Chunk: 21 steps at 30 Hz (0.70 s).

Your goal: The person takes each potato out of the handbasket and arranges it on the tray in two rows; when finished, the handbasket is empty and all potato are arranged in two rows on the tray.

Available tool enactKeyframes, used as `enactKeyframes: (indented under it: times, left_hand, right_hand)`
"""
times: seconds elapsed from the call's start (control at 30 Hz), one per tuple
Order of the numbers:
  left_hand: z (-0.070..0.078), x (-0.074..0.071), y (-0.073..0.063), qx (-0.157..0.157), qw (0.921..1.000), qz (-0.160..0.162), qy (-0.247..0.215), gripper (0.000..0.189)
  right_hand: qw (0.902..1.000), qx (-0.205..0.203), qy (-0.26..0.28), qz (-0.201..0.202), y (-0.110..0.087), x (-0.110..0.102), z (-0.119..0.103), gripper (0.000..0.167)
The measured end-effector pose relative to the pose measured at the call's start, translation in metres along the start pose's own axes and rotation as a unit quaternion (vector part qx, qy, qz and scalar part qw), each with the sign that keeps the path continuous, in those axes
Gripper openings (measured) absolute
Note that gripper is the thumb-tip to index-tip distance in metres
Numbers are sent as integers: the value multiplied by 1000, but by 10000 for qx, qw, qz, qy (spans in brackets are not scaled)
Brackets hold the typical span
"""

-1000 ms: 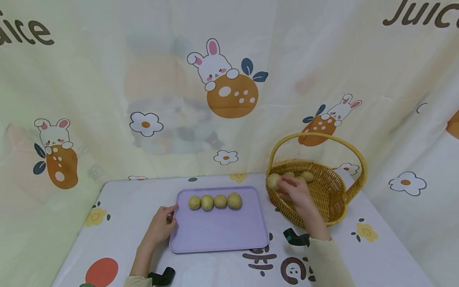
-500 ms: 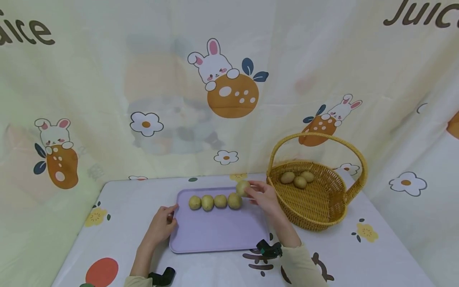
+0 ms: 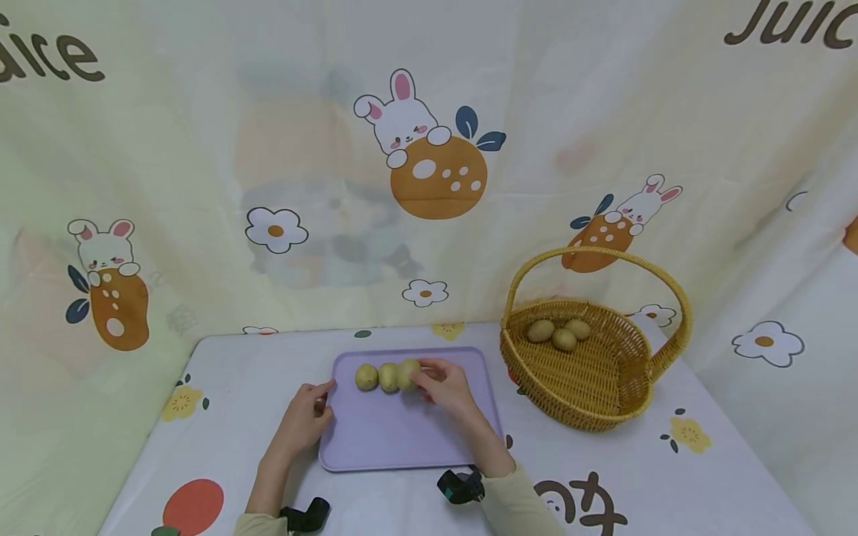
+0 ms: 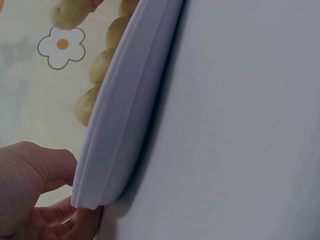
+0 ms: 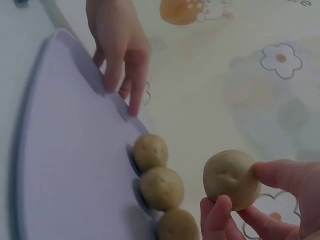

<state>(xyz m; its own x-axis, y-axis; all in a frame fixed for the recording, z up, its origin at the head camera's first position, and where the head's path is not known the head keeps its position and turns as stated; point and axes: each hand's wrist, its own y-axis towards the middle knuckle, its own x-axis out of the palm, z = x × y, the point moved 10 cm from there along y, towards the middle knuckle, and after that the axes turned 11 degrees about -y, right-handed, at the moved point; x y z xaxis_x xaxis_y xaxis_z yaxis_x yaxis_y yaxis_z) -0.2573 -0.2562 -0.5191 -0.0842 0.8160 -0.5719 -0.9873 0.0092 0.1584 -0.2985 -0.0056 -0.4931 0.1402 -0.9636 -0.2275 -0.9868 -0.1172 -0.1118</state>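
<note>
On the white printed tablecloth lies a lavender tray (image 3: pixel 395 435) with several potatoes (image 3: pixel 366 377) in a row toward its far side. My left hand (image 3: pixel 303 417) grips the tray's left edge; the left wrist view has the thumb on one side of the rim and fingers on the other. Between thumb and fingertips, my right hand (image 3: pixel 450 391) pinches a potato (image 5: pixel 231 179). That potato is raised over the tray, apart from the row in both wrist views. In the head view it and the hand hide the right part of the row.
A wicker basket (image 3: pixel 586 418) with a tall arched handle stands right of the tray, holding several potatoes (image 3: pixel 564 340). Behind the table hangs a printed curtain (image 3: pixel 322 149). Each wrist wears a black camera mount (image 3: pixel 461 485).
My right hand has carried the potato out from the basket, leftward over the tray's row. The left hand has stayed at the tray's left edge. The head view has shifted very slightly.
</note>
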Motion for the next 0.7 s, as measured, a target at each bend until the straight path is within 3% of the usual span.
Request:
enactKeyframes:
  times: [0.37,0.7]
  left_hand:
    - [2,-2,0,188,9998,61,42,48]
    - [3,-2,0,189,9998,93,-14,48]
  right_hand:
    - [9994,-120,77,-314,-22,51,6,40]
    - [9992,-317,104,214,-27,70,20,33]
